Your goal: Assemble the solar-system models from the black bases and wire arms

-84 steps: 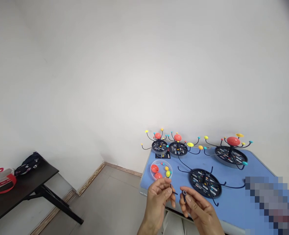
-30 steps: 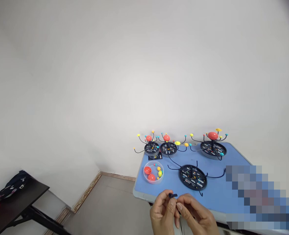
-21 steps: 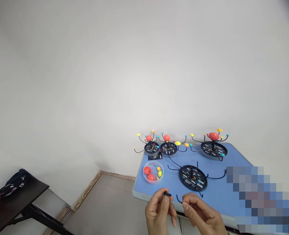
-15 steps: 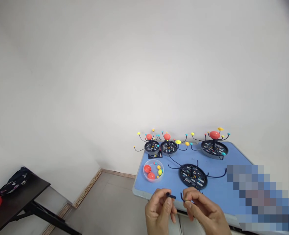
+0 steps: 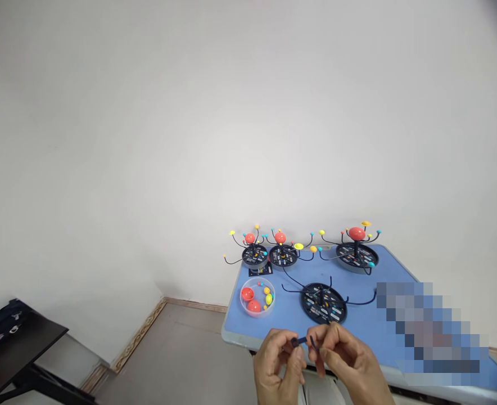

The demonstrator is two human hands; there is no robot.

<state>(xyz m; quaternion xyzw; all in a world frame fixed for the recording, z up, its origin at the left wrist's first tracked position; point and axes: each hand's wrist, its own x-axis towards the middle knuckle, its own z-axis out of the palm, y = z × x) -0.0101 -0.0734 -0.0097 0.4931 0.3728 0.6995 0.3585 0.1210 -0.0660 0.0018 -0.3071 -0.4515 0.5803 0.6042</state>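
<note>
My left hand pinches a small black plastic piece that has a ring-like end and a short stub. In my right hand, thumb and fingers grip a thin black curved arm, its upturned end close beside the stub. Whether the two parts touch I cannot tell. Just beyond my hands lies a round black printed base of a solar system model, with several curved black arms around its central post. To its left stands a clear round tub holding red half-shells and small coloured balls.
Along the back of the blue table stand three models with red suns: a left one, a middle one and a right one. A pixelated patch covers the table's right side. A dark table is at far left.
My hands have come closer together, bringing the curved arm's end near the small black piece's stub. The view has shifted slightly, so the table appears further left.
</note>
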